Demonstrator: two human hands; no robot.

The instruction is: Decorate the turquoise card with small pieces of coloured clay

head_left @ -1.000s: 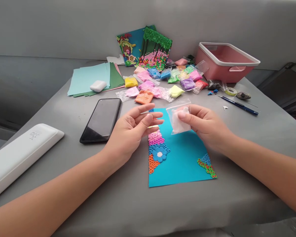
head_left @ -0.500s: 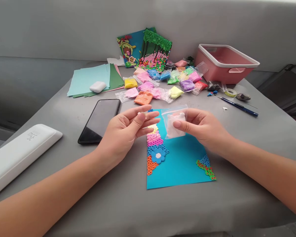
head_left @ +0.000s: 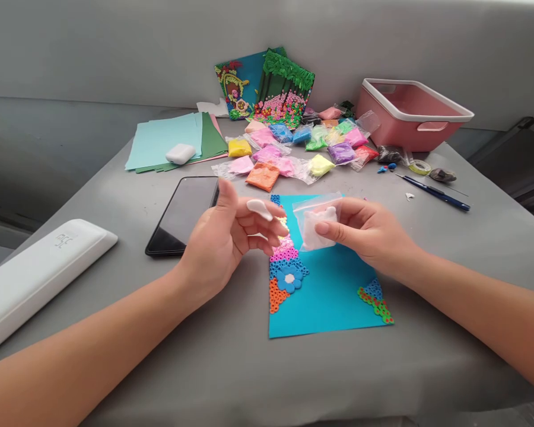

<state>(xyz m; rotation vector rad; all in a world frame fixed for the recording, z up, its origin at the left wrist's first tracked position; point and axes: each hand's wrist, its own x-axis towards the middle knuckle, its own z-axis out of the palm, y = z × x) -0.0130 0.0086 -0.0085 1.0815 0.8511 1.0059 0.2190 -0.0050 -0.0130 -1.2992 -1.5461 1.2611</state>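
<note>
Hands: two. The left hand has its thumb raised apart from the half-curled fingers. One white clay piece lies on its index finger, not gripped by the thumb. The piece is elongated; its long axis runs roughly along the finger, slanting down toward the right hand, with the lower end nearer the person.

The right hand is clamped, thumb over fingers, on one clear bag holding white clay. The bag's zip edge is uppermost, slightly tilted.

One blue card lies on the counter below and between both hands, bearing one blue flower near the left hand.

Left of the left hand: one phone, partly behind it, and, farther out, one white device. Beyond both hands: two decorated pictures and over a dozen clay packets, overlapping, exact count not determinable. Beyond the right hand, to its right: one pink basket and one dark blue tool.
</note>
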